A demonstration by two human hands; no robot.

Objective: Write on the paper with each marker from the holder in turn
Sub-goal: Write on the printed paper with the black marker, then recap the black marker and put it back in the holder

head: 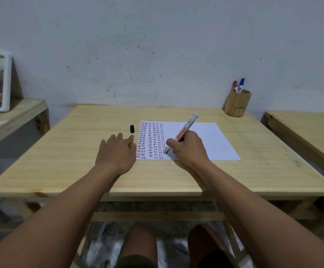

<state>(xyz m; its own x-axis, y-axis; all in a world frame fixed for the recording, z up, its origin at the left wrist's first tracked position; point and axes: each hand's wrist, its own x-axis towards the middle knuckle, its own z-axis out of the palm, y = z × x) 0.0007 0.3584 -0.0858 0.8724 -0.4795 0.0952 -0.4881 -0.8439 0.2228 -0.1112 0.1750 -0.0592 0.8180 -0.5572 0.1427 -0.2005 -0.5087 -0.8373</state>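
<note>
Our right hand (186, 149) grips the black marker (184, 132) with its tip on the paper (211, 140), our left hand (116, 151) lies flat beside it, open, and several columns look filled, with red and blue markers waiting in the holder (237, 103).

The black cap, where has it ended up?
The black cap stands on the table, just left of the paper, beyond the left hand's fingertips.

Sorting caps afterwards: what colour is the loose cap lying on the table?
Black. The cap lies left of the paper, clearest in the head view.
</note>
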